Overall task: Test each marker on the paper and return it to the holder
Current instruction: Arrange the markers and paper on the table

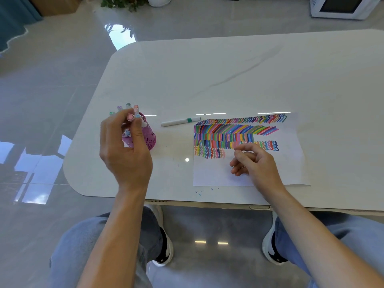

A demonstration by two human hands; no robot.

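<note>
A pink perforated holder (148,138) stands on the white table (228,80) at the left, with several capped markers sticking up from it. My left hand (124,150) is above and in front of the holder, its fingertips pinching a pink-capped marker (131,117) among the others. The paper (216,173), covered with rows of coloured strokes, lies to the right. My right hand (255,161) rests on the paper with its fingers loosely curled and nothing in them. A white marker with a green band (180,121) lies on the table between holder and paper.
The table's front edge runs just above my knees. Small ink spots (198,192) mark the table near that edge. On the floor beyond the table are a potted plant (124,3) and a white appliance (340,7).
</note>
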